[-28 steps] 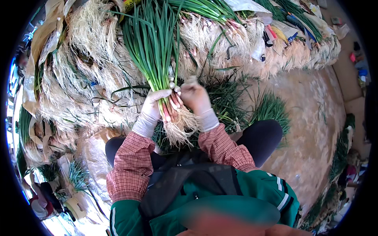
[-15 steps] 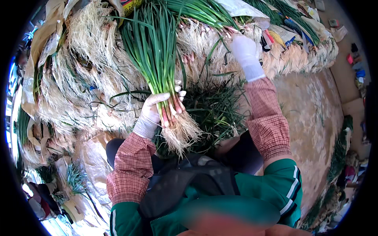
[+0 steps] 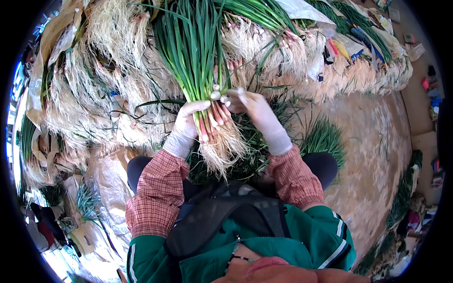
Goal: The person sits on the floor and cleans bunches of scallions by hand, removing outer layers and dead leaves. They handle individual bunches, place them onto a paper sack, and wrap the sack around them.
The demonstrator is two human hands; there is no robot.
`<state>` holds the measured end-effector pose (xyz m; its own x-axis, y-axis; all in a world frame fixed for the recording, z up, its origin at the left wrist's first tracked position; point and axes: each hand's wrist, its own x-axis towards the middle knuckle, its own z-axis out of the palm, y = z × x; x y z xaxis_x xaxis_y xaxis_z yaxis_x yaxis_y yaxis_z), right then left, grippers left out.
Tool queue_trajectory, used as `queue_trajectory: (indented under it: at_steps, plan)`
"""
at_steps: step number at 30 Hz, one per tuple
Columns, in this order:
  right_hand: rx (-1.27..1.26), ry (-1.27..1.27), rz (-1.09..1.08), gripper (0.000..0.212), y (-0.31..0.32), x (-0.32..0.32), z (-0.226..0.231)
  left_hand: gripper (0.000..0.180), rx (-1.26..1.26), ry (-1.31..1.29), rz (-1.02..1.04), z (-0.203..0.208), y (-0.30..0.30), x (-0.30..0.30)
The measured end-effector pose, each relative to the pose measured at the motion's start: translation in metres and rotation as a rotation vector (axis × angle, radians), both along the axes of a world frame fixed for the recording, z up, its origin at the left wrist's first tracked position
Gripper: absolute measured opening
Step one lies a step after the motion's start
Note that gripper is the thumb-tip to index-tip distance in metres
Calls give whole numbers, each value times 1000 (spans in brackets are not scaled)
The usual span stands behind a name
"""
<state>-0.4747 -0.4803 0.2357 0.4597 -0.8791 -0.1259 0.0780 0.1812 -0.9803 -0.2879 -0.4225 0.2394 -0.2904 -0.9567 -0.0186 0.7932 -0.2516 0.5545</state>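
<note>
Stalks (image 3: 191,61) with long green leaves are fanning out as one bunch across the upper middle of the frame, their pale roots (image 3: 222,148) hanging toward the person's lap. From where I'm standing, the gloved left hand (image 3: 186,120) is bearing the bunch: its grip is wrapping round the stems just above the roots, thumb crossing the front, fingertips showing on the far side. The gloved right hand (image 3: 252,106) is curling its fingers at the bunch's right edge; whether that grip is pinching a stem or only touching, I cannot tell.

Doing this well, I'd judge, is depending mostly on the left hand. It should be holding firmly enough that no outer stem is slipping, yet gently enough that the tender necks aren't bruising. The right hand should be working low, by the root ends, easing stems in lengthwise so the bases are lining up and the fine roots aren't snagging. Pushing higher up would probably be bending the leaves.

Loose greens (image 3: 255,146) are lying behind the roots, a green tuft (image 3: 325,137) is resting right of centre, and a heap of rooted plants (image 3: 94,108) is filling the upper left.
</note>
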Motion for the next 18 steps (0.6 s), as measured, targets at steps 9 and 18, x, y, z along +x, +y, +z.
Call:
queue_trajectory:
  at_steps: [9, 18]
  plan:
    - [246, -661, -266, 25, -7, 62, -22, 48, -64, 190, 0, 0, 5, -6]
    - [253, -478, -97, 23, -12, 56, -17, 49, -65, 217, 2, -3, 4, -7]
